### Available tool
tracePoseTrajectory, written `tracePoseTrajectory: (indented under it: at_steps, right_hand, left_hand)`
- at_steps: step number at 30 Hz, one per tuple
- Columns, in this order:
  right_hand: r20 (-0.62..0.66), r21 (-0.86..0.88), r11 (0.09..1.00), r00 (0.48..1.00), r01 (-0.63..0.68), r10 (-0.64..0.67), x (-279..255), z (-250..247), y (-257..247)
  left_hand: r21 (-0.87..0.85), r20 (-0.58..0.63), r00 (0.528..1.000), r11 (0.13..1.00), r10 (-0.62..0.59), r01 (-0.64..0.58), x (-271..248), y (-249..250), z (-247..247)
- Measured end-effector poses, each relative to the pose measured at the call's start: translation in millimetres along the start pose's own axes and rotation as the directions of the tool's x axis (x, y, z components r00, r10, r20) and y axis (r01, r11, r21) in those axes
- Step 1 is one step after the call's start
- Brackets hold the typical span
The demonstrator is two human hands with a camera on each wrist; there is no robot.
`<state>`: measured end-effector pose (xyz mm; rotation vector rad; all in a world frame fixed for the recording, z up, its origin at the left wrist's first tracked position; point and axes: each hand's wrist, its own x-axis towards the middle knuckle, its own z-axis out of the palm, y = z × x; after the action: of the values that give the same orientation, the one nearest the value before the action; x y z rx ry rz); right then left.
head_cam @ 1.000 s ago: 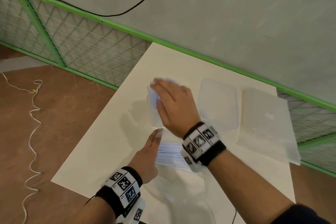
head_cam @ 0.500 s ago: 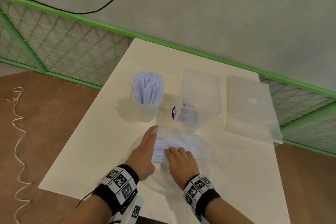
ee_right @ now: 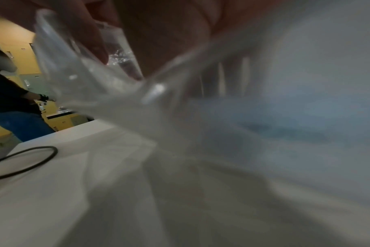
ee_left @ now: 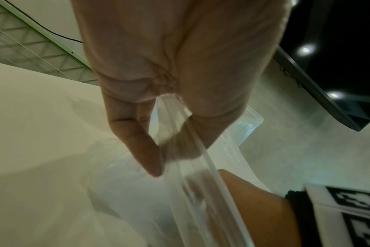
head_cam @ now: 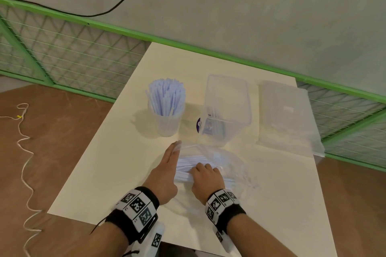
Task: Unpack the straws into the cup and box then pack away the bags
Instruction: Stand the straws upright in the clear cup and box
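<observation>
A clear cup [head_cam: 167,119] packed with upright pale-blue straws [head_cam: 166,98] stands at the table's left middle. To its right is a clear box [head_cam: 227,108] with a few straws inside. In front of them lies a clear zip bag [head_cam: 225,165] holding a bundle of white straws [head_cam: 188,162]. My left hand [head_cam: 167,169] pinches the bag's open zip edge [ee_left: 201,167] between thumb and fingers [ee_left: 150,160]. My right hand [head_cam: 205,175] reaches into the bag mouth, fingers curled over the straw bundle. The right wrist view is blurred by bag film [ee_right: 116,93].
A flat stack of clear plastic [head_cam: 286,115] lies at the table's right, overhanging the edge. A green mesh fence [head_cam: 73,58] runs behind the white table [head_cam: 117,162]. A white cord [head_cam: 23,152] trails on the floor. Another person [ee_right: 11,100] stands far off.
My right hand has come back from the cup to the bag and now curls over the straws inside it. The left hand stays at the bag's mouth.
</observation>
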<state>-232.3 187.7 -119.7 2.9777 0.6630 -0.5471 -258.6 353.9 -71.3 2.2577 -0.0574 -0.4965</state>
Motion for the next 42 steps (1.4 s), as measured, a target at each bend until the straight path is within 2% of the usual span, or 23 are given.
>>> tracePoseTrajectory:
  at_steps: [5,9,19,25,28,42]
  right_hand:
    - [0.056,-0.042,0.999,0.998,-0.007,0.009,2,-2,-2]
    - [0.074,-0.002,1.000,0.997,0.020,-0.020,0,1,-3]
    - [-0.060,0.088,0.993,0.996,0.075,-0.070,-15,3,5]
    - [-0.053,0.057,0.995,0.996,0.077,-0.074,-10,5,5]
    - [-0.091,0.063,0.995,0.993,0.075,-0.069,-9,4,4]
    - [0.009,0.004,1.000,1.000,0.028,-0.028,-3,-3,-2]
  left_hand:
    - [0.001,-0.012,1.000,1.000,0.019,-0.019,-3,1,-1]
    - [0.014,-0.013,1.000,1.000,0.026,-0.025,-4,1,-2]
    - [0.045,-0.018,0.999,0.999,0.031,-0.030,-3,-2,-7]
    - [0.051,-0.009,1.000,0.998,0.028,-0.027,-4,-2,-5]
    - [0.050,-0.011,1.000,0.999,0.019,-0.018,-4,-2,-6]
    - [0.037,0.000,1.000,0.999,0.005,-0.004,-1,-2,-7]
